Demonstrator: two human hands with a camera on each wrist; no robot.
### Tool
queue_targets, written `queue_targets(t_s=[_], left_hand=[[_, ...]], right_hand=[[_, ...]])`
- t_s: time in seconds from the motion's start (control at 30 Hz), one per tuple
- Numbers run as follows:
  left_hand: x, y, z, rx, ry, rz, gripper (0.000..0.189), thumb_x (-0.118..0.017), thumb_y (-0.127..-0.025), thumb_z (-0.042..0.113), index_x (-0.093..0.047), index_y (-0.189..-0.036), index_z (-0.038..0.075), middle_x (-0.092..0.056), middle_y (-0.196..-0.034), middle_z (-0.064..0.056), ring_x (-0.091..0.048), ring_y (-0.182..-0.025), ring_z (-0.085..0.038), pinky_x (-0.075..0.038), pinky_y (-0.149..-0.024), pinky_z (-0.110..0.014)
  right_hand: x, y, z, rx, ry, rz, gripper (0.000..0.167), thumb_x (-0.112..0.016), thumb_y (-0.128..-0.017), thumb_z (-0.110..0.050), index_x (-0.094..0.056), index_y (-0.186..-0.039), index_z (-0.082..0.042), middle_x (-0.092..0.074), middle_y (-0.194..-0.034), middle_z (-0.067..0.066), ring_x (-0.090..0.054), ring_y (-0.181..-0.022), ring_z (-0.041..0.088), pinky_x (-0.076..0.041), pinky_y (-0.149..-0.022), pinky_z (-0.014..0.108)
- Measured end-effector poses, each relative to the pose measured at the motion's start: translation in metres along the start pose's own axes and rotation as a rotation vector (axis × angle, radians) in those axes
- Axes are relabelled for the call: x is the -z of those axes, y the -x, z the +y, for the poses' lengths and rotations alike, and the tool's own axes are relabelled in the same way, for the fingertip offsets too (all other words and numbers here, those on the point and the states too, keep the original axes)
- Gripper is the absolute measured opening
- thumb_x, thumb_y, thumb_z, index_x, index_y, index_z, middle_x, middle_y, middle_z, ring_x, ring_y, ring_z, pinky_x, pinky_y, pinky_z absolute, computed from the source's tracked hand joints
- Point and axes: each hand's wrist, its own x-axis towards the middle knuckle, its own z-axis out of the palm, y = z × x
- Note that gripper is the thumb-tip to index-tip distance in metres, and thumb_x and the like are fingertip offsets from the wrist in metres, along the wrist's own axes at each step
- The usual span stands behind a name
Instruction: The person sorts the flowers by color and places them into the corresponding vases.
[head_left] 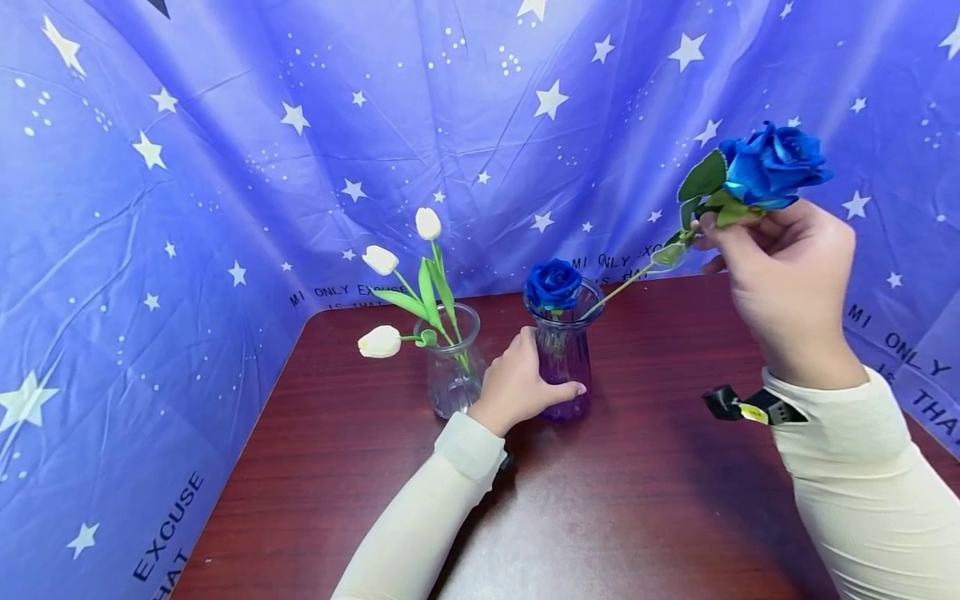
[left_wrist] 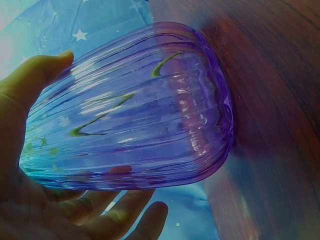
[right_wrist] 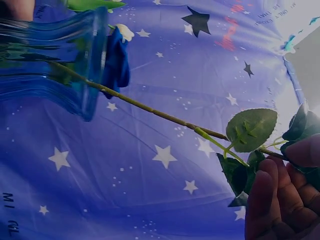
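My left hand [head_left: 517,383] grips a ribbed purple glass vase [head_left: 564,358] standing on the table; in the left wrist view the thumb and fingers wrap its sides. One blue rose [head_left: 553,285] sits low in the vase mouth. Up at the right, my right hand [head_left: 795,275] pinches a second blue rose [head_left: 776,167] just under its bloom, among the leaves. That rose's stem [right_wrist: 150,109] slants down, its lower end inside the vase mouth. Through the purple glass, green stem ends [left_wrist: 102,115] show.
Left of the purple vase stands a clear glass vase [head_left: 453,392] with white tulips [head_left: 380,342] leaning left. The dark red wooden table [head_left: 630,500] backs onto a blue star-patterned cloth [head_left: 465,100]. A black strap [head_left: 780,408] circles the right wrist.
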Motion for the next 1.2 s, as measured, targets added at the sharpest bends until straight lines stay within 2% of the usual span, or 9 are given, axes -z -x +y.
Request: queue_targets(t_s=[0.13, 0.4, 0.63, 0.9, 1.2], left_hand=[[0.0, 0.001, 0.0, 0.002, 0.008, 0.001, 0.093, -0.085, -0.073, 0.066, -0.046, -0.14, 0.015, -0.062, -0.119, -0.001, -0.07, -0.1, -0.026, -0.06, -0.085, -0.046], [0.002, 0.001, 0.0, 0.001, 0.016, 0.003, 0.092, -0.085, -0.072, 0.065, -0.046, -0.139, 0.015, -0.063, -0.118, -0.001, -0.07, -0.1, -0.026, -0.06, -0.085, -0.047], [0.001, 0.0, 0.0, -0.005, 0.015, 0.01, 0.092, -0.085, -0.073, 0.064, -0.046, -0.139, 0.014, -0.063, -0.119, -0.001, -0.07, -0.1, -0.026, -0.06, -0.085, -0.046], [0.001, 0.0, -0.001, -0.009, 0.011, 0.005, 0.092, -0.085, -0.073, 0.065, -0.047, -0.138, 0.014, -0.063, -0.119, -0.001, -0.07, -0.1, -0.026, -0.06, -0.086, -0.045], [0.001, 0.0, -0.001, -0.006, 0.007, -0.002, 0.095, -0.084, -0.073, 0.066, -0.045, -0.142, 0.014, -0.062, -0.12, -0.001, -0.07, -0.102, -0.025, -0.06, -0.087, -0.045]], right_hand=[[-0.001, 0.004, 0.005, 0.001, 0.044, -0.03, 0.022, -0.075, -0.083, 0.011, -0.073, -0.104, 0.013, -0.078, -0.085, 0.009, -0.073, -0.067, 0.017, -0.056, -0.06, 0.018], [0.002, 0.009, 0.015, -0.011, 0.258, -0.088, 0.019, -0.077, -0.087, 0.002, -0.076, -0.105, 0.005, -0.078, -0.084, 0.0, -0.072, -0.066, 0.011, -0.055, -0.058, 0.016], [0.002, 0.015, 0.023, -0.028, 0.46, -0.132, 0.018, -0.076, -0.089, -0.004, -0.077, -0.106, -0.003, -0.077, -0.083, -0.01, -0.072, -0.067, 0.006, -0.056, -0.062, 0.015], [0.0, 0.021, 0.03, -0.036, 0.522, -0.176, 0.014, -0.078, -0.088, -0.006, -0.076, -0.101, -0.009, -0.073, -0.077, -0.01, -0.065, -0.06, 0.004, -0.053, -0.058, 0.015], [-0.004, 0.025, 0.039, -0.023, 0.591, -0.216, 0.015, -0.081, -0.085, -0.008, -0.075, -0.099, -0.012, -0.061, -0.066, -0.01, -0.056, -0.054, 0.003, -0.044, -0.051, 0.017]])
